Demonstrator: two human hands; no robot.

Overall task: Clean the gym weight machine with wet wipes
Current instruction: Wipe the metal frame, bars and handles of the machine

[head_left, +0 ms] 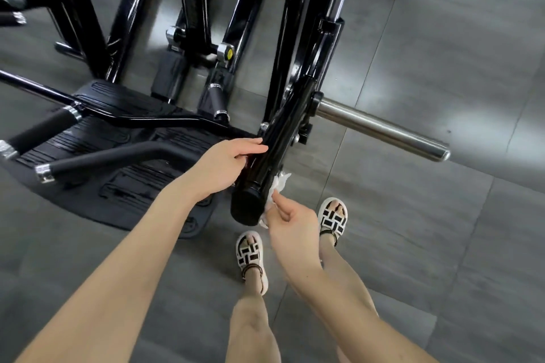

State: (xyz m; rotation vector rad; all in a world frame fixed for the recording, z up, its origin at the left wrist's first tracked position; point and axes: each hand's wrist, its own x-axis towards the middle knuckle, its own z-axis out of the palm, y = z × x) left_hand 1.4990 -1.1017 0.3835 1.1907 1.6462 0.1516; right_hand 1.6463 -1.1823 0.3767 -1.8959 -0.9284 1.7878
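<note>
progress: the wiping is judged to be under way, since only the capped end of the black lever arm (265, 162) is being treated at this moment; how much of the machine is already clean cannot be told.
left to do: the chrome peg (383, 127), the foam-gripped handles (38, 130) and the ribbed footplate (118, 174) appear untouched by any wipe (a judgement only).
wet wipe (277, 188): white, crumpled, soft; it is pressed against the right side of the arm near its end cap.
right hand (292, 221): fingers are pinched closed on the wipe.
left hand (227, 165): fingers are curled around the arm's left side, steadying it.
surfaces: glossy black painted tube, rounded matte cap, polished steel cylinder, grey tiled floor (442, 244).
</note>
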